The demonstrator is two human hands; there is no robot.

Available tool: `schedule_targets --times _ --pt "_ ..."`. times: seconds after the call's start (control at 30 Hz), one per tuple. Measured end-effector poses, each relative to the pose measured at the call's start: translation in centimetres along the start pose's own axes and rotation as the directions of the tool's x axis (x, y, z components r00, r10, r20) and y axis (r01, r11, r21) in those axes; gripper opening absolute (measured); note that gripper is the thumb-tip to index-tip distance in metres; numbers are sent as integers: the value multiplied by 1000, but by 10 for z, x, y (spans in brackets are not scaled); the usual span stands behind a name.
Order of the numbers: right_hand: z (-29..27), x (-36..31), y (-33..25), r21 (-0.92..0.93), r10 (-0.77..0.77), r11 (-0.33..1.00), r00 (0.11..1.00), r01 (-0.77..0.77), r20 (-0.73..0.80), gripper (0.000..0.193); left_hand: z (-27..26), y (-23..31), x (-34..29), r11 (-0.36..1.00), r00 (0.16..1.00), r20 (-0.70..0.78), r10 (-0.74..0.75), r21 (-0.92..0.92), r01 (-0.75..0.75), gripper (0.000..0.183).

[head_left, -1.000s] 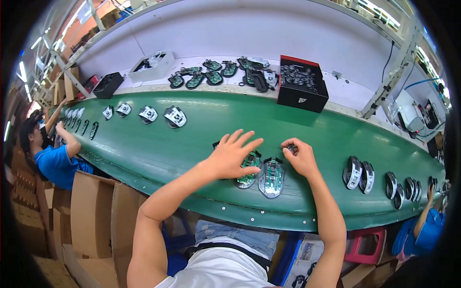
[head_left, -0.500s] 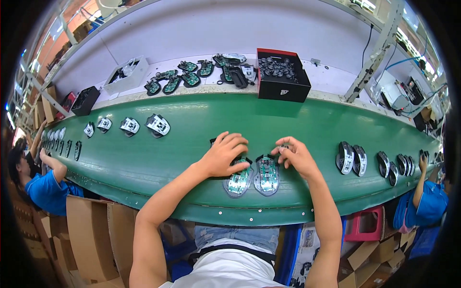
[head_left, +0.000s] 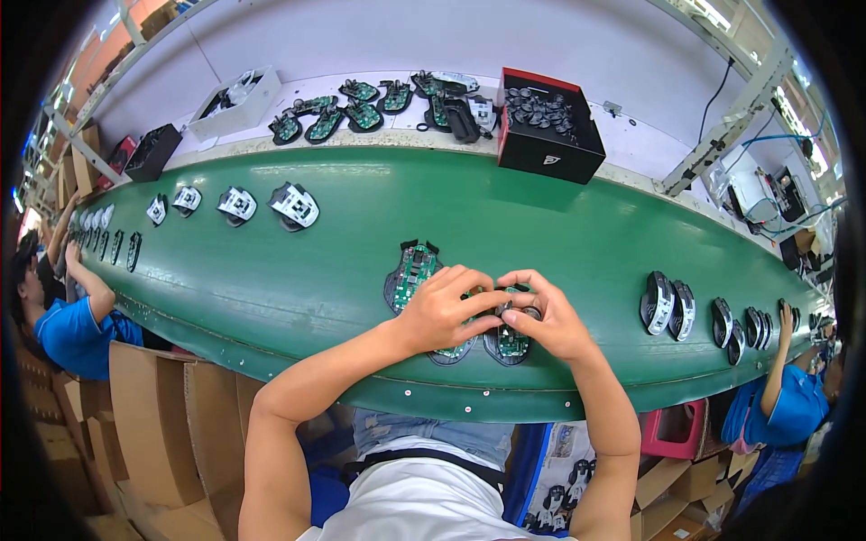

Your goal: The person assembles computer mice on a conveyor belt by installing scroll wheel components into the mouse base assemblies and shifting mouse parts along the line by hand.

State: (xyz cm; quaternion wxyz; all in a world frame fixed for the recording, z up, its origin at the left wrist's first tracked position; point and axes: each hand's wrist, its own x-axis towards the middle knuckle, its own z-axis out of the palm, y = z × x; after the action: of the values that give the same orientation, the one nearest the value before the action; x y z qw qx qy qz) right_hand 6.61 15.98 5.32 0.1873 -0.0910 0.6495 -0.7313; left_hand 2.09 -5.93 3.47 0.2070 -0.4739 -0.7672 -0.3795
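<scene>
Evidently, the nearer right hand [head_left: 552, 321] pinches a round part [head_left: 532, 312] over the rightmost green-boarded mouse base [head_left: 512, 346], whose long axis points forward, the left hand [head_left: 440, 311] curled leftward, grip unclear.

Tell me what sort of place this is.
Probably an electronics assembly line: a long green work surface, exposed circuit boards set on it, and people in blue tops along its edge.

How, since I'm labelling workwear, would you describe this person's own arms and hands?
The left hand and right hand are ungloved, with no watch or bracelet visible. No sleeve covers either forearm, and no cables or clear markings show. A white top covers the torso.
</scene>
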Motion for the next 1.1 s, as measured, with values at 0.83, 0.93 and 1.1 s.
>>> schedule_targets --times 0.83,0.93,1.1 --pt "-10 -4 -16 -506 -267 844 957 178 -110 30 -5 -7 -3 1000 999 -28 -21 -17 21 48" --pt "-19 -5 -30 -754 -291 654 939 58 -181 33 -9 -21 -2 995 997 42 -58 78 54 47" --pt "-17 -9 -23 -838 -263 545 952 13 -156 30 -1 -16 -11 998 979 206 8 56 -20 46"
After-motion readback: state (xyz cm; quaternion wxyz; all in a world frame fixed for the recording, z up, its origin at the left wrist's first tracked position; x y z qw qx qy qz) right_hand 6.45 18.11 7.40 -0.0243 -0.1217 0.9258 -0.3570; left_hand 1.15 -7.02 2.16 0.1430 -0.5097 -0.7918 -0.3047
